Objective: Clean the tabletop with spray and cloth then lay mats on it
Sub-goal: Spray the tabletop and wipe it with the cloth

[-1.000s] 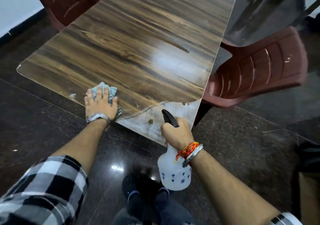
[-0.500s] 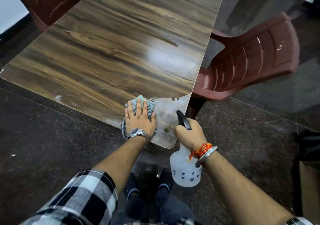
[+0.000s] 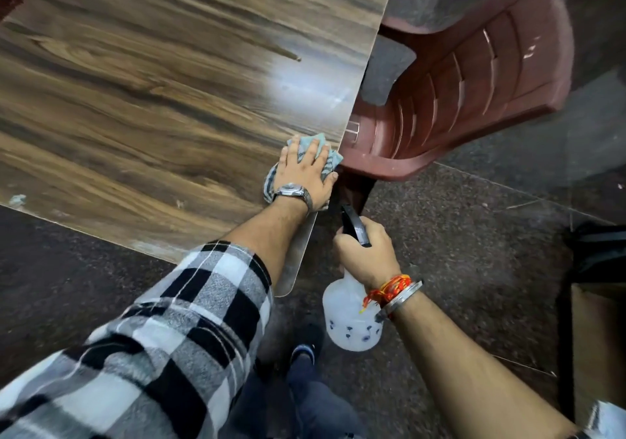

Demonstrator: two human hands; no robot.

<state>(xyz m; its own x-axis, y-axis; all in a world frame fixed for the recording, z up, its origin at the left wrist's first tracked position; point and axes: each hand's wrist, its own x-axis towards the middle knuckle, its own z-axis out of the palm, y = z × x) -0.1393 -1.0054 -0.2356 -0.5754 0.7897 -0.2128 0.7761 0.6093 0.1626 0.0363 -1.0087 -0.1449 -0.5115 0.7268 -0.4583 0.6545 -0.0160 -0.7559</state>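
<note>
A wood-grain tabletop (image 3: 152, 100) fills the upper left. My left hand (image 3: 305, 174) lies flat with straight fingers on a pale blue-green cloth (image 3: 313, 145), pressing it onto the table's right edge near the front corner. My right hand (image 3: 364, 252) hangs below the table edge, over the floor, and grips the neck of a translucent white spray bottle (image 3: 349, 323) with a black trigger head (image 3: 354, 225). The bottle hangs upright off the table. No mats are in view.
A maroon plastic chair (image 3: 474, 76) stands against the table's right edge, close to the cloth. A small white smear (image 3: 17, 200) sits near the table's front edge at the left. Dark speckled floor (image 3: 474, 235) lies below, with my feet (image 3: 301, 354) beside the bottle.
My left hand has slid the cloth rightward along the front of the table to its right edge. The right hand with the bottle stayed low beside the corner.
</note>
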